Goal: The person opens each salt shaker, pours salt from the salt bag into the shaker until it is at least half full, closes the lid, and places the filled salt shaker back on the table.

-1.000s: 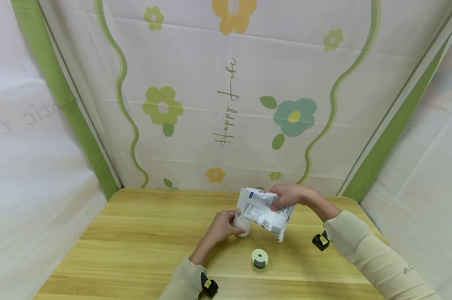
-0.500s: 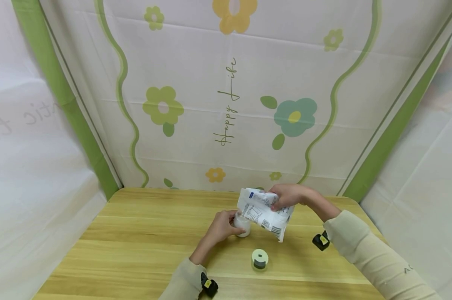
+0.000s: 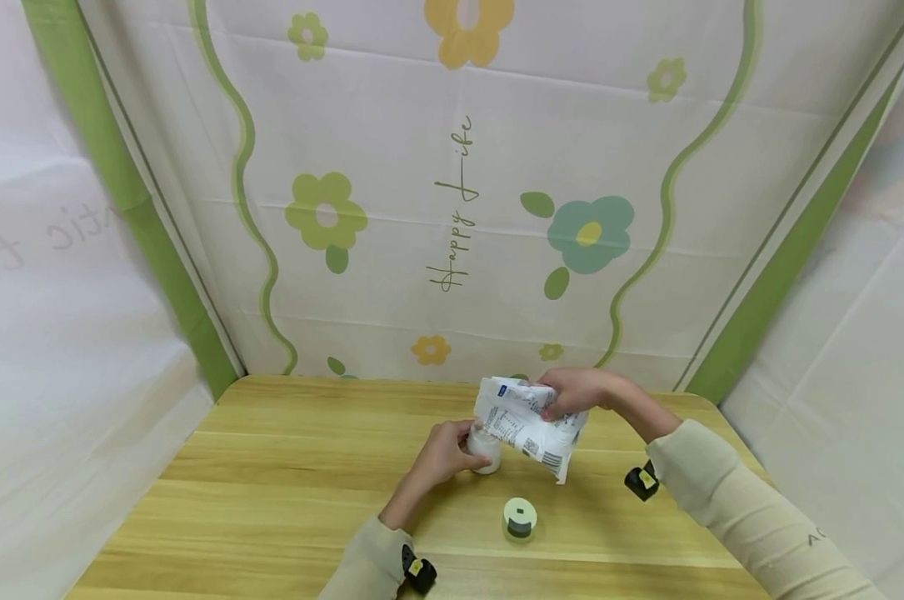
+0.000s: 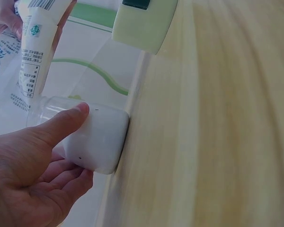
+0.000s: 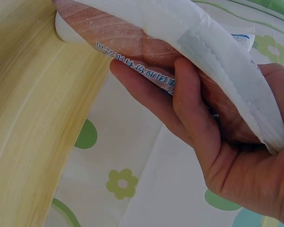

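Observation:
My left hand [image 3: 440, 454] holds a small clear jar [image 3: 485, 452] upright on the wooden table, thumb on one side and fingers round the other. White contents fill much of the jar [image 4: 102, 139] in the left wrist view. From above, my right hand [image 3: 577, 392] grips a white printed packet [image 3: 522, 425], tilted so that its lower left corner meets the jar's mouth. The packet's other face [image 5: 132, 35] is reddish-brown with blue lettering in the right wrist view. Packet and hand partly hide the jar's rim. Nearer me stands a pale green round lid [image 3: 520, 510] with a dark grey part.
The wooden table [image 3: 287, 492] runs back to a white flower-printed curtain [image 3: 392, 292]. More white curtain hangs at the left and right, with green strips at the corners. Each sleeve cuff has a black wrist camera [image 3: 641, 482] beside it.
Almost nothing differs: both hands, the jar and the lid stay in place, and the packet's upper left edge sits very slightly lower.

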Demonstrator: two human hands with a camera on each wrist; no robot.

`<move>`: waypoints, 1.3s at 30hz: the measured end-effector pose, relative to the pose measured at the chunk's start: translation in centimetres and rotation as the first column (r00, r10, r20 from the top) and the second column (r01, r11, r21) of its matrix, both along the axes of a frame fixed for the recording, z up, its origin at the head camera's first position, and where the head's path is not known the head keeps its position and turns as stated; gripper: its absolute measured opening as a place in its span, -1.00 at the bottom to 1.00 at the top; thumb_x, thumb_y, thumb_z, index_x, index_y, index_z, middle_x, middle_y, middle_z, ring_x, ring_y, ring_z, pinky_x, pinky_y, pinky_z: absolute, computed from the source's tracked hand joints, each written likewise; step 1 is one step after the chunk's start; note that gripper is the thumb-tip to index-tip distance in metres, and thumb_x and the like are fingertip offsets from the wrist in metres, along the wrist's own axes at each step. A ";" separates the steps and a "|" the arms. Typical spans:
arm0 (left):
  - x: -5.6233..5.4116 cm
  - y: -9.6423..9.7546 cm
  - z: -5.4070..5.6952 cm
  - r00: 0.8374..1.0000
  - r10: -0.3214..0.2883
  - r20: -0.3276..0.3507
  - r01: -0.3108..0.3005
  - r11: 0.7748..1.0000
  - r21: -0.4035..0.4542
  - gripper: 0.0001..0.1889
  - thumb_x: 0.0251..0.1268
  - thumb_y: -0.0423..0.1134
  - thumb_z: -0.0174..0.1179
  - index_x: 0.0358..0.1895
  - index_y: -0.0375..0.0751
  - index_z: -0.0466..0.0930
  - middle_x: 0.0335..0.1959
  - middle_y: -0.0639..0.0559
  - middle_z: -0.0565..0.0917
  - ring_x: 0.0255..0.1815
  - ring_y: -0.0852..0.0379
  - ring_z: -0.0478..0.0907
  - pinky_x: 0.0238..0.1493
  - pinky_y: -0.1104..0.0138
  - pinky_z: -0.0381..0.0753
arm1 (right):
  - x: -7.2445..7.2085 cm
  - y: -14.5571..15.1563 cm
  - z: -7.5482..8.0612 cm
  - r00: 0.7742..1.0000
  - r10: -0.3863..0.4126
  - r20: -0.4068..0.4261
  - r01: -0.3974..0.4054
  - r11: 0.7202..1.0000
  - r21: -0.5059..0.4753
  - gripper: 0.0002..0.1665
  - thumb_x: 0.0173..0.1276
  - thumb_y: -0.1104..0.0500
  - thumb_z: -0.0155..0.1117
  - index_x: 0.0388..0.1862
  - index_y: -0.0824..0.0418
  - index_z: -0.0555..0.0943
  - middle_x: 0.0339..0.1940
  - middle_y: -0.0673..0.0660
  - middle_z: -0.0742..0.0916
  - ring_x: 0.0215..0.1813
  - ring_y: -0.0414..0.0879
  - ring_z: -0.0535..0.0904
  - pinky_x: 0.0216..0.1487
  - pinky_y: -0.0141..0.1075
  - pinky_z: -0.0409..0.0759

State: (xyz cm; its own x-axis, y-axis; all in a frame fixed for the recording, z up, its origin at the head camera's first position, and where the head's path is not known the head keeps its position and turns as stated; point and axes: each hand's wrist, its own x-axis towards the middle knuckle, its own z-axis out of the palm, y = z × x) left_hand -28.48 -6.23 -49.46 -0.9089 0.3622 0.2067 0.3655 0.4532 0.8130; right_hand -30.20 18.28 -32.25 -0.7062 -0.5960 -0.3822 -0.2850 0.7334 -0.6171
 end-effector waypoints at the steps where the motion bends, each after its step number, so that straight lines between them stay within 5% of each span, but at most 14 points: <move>1: 0.0 0.0 0.0 1.000 0.000 0.000 0.000 1.000 0.000 -0.46 0.00 -0.27 0.55 0.11 -0.31 0.66 -0.03 -0.12 0.76 -0.12 0.17 0.66 -0.10 0.36 0.71 | 0.0 0.0 0.0 1.000 -0.001 0.002 0.001 1.000 0.000 -0.72 0.34 0.34 0.25 0.03 0.36 0.63 -0.28 0.13 0.76 -0.34 -0.13 0.72 -0.28 -0.29 0.74; 39: -0.1 0.0 -0.1 1.000 -0.002 0.001 0.002 1.000 -0.013 -0.49 -0.01 -0.26 0.56 0.08 -0.29 0.68 -0.09 -0.08 0.77 -0.18 0.20 0.64 -0.16 0.39 0.69 | 0.2 0.0 0.2 1.000 0.017 -0.001 -0.017 1.000 -0.011 -0.71 0.35 0.34 0.24 0.04 0.38 0.63 -0.25 0.15 0.77 -0.32 -0.14 0.72 -0.27 -0.29 0.74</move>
State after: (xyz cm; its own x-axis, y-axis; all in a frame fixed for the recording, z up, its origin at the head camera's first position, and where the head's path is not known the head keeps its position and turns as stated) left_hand -28.57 -6.23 -49.51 -0.9084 0.3663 0.2014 0.3656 0.4627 0.8076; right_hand -29.99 18.26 -32.08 -0.6960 -0.6126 -0.3746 -0.2983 0.7212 -0.6251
